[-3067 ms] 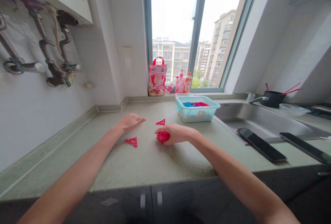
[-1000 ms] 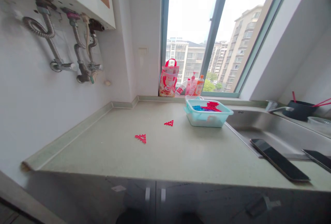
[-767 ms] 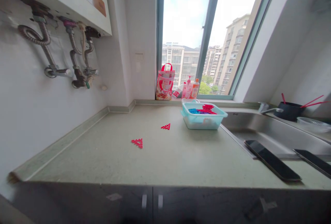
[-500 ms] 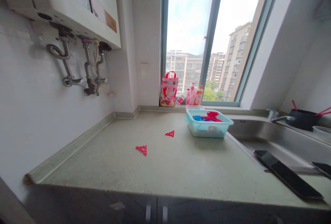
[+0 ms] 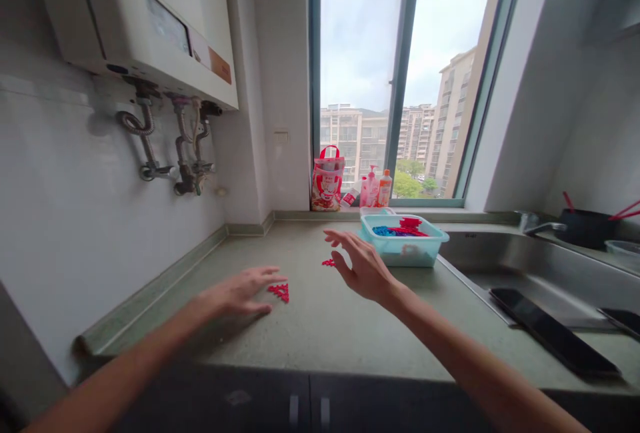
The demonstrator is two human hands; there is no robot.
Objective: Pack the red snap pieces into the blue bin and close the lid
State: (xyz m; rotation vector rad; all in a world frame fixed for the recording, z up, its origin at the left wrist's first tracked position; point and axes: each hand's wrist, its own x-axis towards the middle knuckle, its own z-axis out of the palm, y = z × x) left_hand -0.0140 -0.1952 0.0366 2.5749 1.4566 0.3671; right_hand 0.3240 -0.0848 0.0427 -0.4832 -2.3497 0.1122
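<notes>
Your left hand: fingers released, flat on counter, just beside red triangle | your right hand: fingers spread, empty, raised by second triangle | tub: red and blue pieces (beside sink).

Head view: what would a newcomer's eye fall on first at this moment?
Two bare, open hands reach over the pale green countertop: the left hand low beside a red triangular piece, the right hand raised in front of a second red piece. Behind the right hand stands a teal tub with red and blue pieces inside, and the tall bright window fills the middle of the back wall.
</notes>
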